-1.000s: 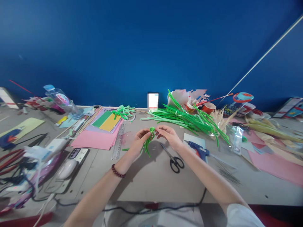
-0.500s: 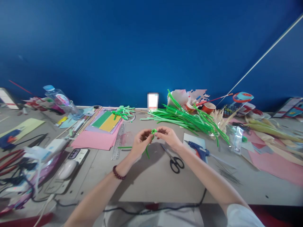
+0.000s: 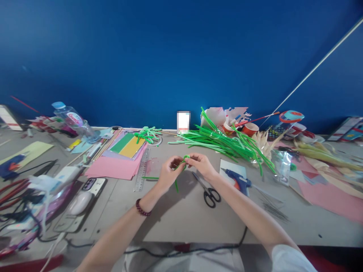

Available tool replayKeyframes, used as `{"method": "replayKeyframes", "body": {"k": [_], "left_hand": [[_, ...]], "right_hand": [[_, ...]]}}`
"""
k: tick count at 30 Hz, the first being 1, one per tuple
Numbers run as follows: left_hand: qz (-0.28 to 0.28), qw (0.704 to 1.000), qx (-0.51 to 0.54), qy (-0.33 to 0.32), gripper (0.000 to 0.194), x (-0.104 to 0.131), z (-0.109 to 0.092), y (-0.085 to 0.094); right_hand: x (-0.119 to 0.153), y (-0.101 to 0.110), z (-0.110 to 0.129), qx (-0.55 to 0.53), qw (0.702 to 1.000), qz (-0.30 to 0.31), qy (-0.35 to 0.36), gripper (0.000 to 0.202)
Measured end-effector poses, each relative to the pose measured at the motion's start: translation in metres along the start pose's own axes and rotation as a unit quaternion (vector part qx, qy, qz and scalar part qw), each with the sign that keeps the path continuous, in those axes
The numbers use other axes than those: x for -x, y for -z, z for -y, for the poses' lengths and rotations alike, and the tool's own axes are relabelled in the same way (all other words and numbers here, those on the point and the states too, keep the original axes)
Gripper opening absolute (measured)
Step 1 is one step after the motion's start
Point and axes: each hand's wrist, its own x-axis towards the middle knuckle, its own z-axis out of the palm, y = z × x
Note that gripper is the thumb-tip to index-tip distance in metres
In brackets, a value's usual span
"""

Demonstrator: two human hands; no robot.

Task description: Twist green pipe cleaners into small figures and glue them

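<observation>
Between my fingertips, above the middle of the table, is a green pipe cleaner (image 3: 186, 156) bent into a small coil. My left hand (image 3: 171, 170) pinches it from the left, and a loose green end hangs below that hand. From the right, my right hand (image 3: 200, 164) grips the same coil between thumb and fingers. Parts of the coil are hidden by the fingers. Black-handled scissors (image 3: 211, 197) lie beneath my right forearm. Another straight green piece (image 3: 151, 178) lies left of my left hand, across a clear ruler (image 3: 141, 170).
A big bundle of green pipe cleaners (image 3: 224, 141) lies at the back. To the right is a blue glue gun (image 3: 239, 180) on white paper. Pink sheets (image 3: 113, 166), a phone (image 3: 96, 187) with a white mouse (image 3: 81, 203) and a plastic bottle (image 3: 74, 120) stand left.
The coil has turned slightly in my fingers, and its round opening shows less. My left hand has shifted a little, and the hanging green end has swung slightly.
</observation>
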Motion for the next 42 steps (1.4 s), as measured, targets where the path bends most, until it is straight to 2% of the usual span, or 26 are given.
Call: {"method": "replayKeyframes", "body": {"k": [5, 10, 12, 15, 19, 22, 26, 28, 31, 34, 39, 42], "left_hand": [[0.007, 0.999, -0.043, -0.02, 0.018, 0.001, -0.003, 0.002], [0.005, 1.0, -0.007, 0.006, 0.022, -0.001, 0.002, 0.002], [-0.011, 1.0, 0.013, 0.011, 0.025, -0.003, 0.004, 0.002], [-0.056, 0.998, 0.001, -0.019, 0.024, -0.005, 0.006, 0.003], [-0.067, 0.996, -0.025, -0.044, 0.02, -0.006, 0.006, 0.004], [-0.065, 0.996, 0.059, -0.012, 0.023, -0.009, 0.005, 0.005], [-0.023, 0.974, 0.217, 0.067, 0.029, -0.012, 0.005, 0.004], [-0.003, 0.96, 0.263, 0.095, 0.031, -0.012, 0.004, 0.004], [-0.003, 0.943, 0.312, 0.119, 0.034, -0.01, 0.003, 0.003], [-0.004, 0.932, 0.335, 0.137, 0.036, -0.009, 0.002, 0.002], [0.004, 0.939, 0.296, 0.172, 0.031, -0.007, 0.006, -0.001], [0.006, 0.937, 0.292, 0.194, 0.03, -0.007, 0.011, -0.001]], "right_hand": [[-0.002, 0.001, -0.006, -0.021, 1.0, -0.008, -0.013, 0.029], [-0.002, 0.001, -0.007, -0.022, 1.0, -0.004, -0.014, 0.028], [-0.001, 0.0, -0.006, -0.018, 1.0, 0.0, -0.017, 0.028], [-0.001, 0.0, -0.004, -0.017, 1.0, 0.008, -0.017, 0.029], [0.001, 0.001, -0.003, 0.034, 0.998, 0.032, 0.037, 0.027], [0.002, 0.003, 0.0, 0.098, 0.991, 0.035, 0.079, 0.025], [0.003, 0.004, 0.004, 0.17, 0.978, -0.015, 0.123, 0.019], [0.003, 0.004, 0.005, 0.15, 0.981, -0.022, 0.119, 0.019], [0.003, 0.003, 0.005, 0.108, 0.99, 0.015, 0.092, 0.02], [0.004, 0.002, 0.003, 0.121, 0.988, 0.04, 0.087, 0.019], [0.004, 0.002, -0.002, 0.156, 0.981, 0.001, 0.114, 0.018], [0.003, 0.003, -0.003, 0.164, 0.979, 0.003, 0.12, 0.018]]}}
